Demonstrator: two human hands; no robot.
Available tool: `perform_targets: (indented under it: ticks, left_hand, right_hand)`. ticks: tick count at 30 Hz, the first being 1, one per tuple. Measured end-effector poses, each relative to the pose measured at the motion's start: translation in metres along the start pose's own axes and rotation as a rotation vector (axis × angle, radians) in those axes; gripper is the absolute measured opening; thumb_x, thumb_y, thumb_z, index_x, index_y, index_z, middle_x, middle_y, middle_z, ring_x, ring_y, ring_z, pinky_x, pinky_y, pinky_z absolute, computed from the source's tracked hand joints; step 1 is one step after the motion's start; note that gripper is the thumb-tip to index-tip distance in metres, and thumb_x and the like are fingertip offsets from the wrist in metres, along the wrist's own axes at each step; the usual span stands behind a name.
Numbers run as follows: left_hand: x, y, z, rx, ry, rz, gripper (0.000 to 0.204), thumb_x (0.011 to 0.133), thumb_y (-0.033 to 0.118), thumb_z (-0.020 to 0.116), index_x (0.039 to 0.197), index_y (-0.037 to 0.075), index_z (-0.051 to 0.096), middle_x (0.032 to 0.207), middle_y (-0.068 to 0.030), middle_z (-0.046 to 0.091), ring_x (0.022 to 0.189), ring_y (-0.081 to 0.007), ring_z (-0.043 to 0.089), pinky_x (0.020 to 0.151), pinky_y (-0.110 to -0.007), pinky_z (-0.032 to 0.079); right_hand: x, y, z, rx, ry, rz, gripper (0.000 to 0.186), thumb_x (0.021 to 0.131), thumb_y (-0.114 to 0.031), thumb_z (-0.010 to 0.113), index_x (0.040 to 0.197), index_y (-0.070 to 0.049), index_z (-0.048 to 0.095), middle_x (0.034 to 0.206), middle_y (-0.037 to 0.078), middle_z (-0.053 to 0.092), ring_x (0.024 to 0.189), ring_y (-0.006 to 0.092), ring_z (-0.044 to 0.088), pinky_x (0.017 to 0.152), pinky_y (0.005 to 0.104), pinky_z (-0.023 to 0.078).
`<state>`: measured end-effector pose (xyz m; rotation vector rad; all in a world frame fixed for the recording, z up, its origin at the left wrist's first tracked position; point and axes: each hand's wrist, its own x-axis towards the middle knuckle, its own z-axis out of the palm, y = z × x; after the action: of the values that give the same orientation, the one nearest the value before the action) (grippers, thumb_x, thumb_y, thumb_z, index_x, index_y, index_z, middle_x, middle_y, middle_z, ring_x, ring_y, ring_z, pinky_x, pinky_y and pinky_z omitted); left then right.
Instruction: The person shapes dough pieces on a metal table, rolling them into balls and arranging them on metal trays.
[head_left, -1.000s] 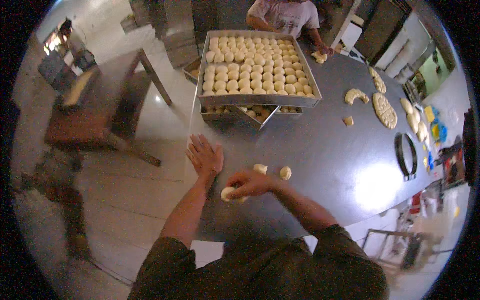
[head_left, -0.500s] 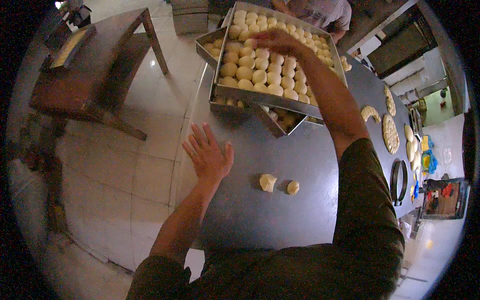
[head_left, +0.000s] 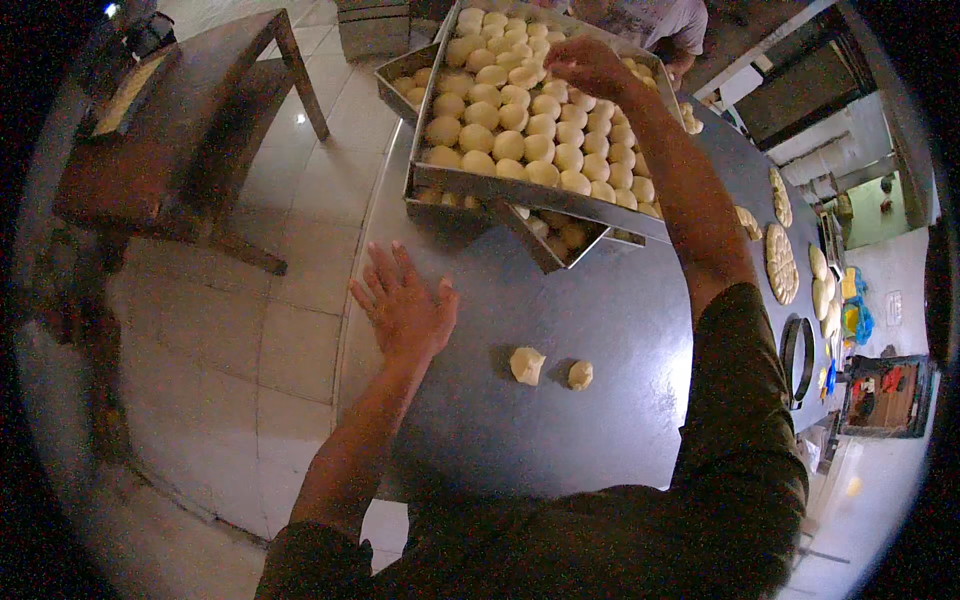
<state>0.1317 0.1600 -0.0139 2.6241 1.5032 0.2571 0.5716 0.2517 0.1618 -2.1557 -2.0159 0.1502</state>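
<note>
My right hand (head_left: pixel 592 70) is over a large metal tray (head_left: pixel 540 192) at the far side of the table. Its fingers are loosely bent and apart, just above or touching the dough balls (head_left: pixel 540 148) that fill the tray in rows. Whatever lies under the palm is hidden. My left hand (head_left: pixel 408 312) is open, fingers spread, above the table's left edge and holding nothing. To its right, a larger dough lump (head_left: pixel 527 365) and a smaller dough piece (head_left: pixel 580 375) lie apart on the grey tabletop (head_left: pixel 480 440).
Under the large tray, other trays (head_left: pixel 570 250) of dough stick out at angles. Shaped doughs (head_left: pixel 782 264) and a dark metal ring (head_left: pixel 798 360) lie along the right side. A brown wooden table (head_left: pixel 150 160) stands at left. Another person (head_left: pixel 660 25) is beyond the tray.
My right hand has moved right across the tray, uncovering more dough balls. The left hand stays spread, beside the table edge. The whole view has shifted slightly.
</note>
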Motion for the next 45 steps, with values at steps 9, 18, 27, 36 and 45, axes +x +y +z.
perform_targets:
  ticks: [9, 18, 27, 36, 45]
  left_hand:
    - [-0.004, 0.001, -0.004, -0.102, -0.023, -0.021, 0.091, 0.095, 0.054, 0.057, 0.159, -0.003, 0.025, 0.166, -0.033, 0.013, 0.147, -0.0539, 0.029, 0.121, -0.068, 0.012]
    - [-0.004, -0.001, 0.002, -0.006, -0.009, -0.02, 0.092, 0.094, 0.056, 0.057, 0.16, -0.001, 0.025, 0.166, -0.0322, 0.017, 0.147, -0.0522, 0.031, 0.12, -0.068, 0.013]
    - [-0.007, -0.001, -0.004, 0.017, -0.034, -0.03, 0.088, 0.096, 0.054, 0.051, 0.16, -0.001, 0.027, 0.167, -0.0299, 0.016, 0.145, -0.048, 0.033, 0.122, -0.065, 0.009]
    - [-0.001, 0.005, -0.012, 0.024, -0.14, -0.084, 0.092, 0.096, 0.056, 0.056, 0.162, 0.001, 0.023, 0.169, -0.0265, 0.014, 0.153, -0.0446, 0.021, 0.123, -0.062, 0.009]
    - [-0.004, 0.018, -0.004, 0.055, -0.007, -0.017, 0.088, 0.097, 0.05, 0.058, 0.161, 0.0, 0.024, 0.168, -0.0261, 0.018, 0.154, -0.044, 0.019, 0.123, -0.063, 0.013]
  right_hand:
    - [-0.01, 0.004, 0.002, -0.246, 0.177, -0.131, 0.02, 0.087, -0.031, 0.069, 0.095, -0.015, 0.078, 0.096, 0.011, 0.076, 0.084, 0.0363, 0.072, 0.079, 0.0479, 0.058]
    - [0.002, -0.054, 0.005, -0.299, 0.196, -0.049, 0.026, 0.089, -0.017, 0.064, 0.109, -0.008, 0.078, 0.107, 0.016, 0.076, 0.093, 0.0309, 0.072, 0.089, 0.0406, 0.057]
    - [-0.062, 0.016, 0.037, -0.395, 0.093, -0.068, 0.032, 0.084, -0.017, 0.066, 0.114, -0.012, 0.077, 0.107, 0.014, 0.075, 0.099, 0.0366, 0.07, 0.093, 0.0452, 0.056]
    - [-0.217, 0.022, -0.014, -0.01, 0.872, 0.224, 0.031, 0.093, -0.02, 0.064, 0.122, -0.009, 0.072, 0.115, 0.016, 0.072, 0.106, 0.0333, 0.068, 0.098, 0.0475, 0.052]
    - [-0.506, 0.074, 0.186, -0.277, 0.677, 1.237, 0.073, 0.095, -0.043, 0.068, 0.143, 0.007, 0.047, 0.141, 0.03, 0.055, 0.134, 0.0458, 0.049, 0.114, 0.0507, 0.038]
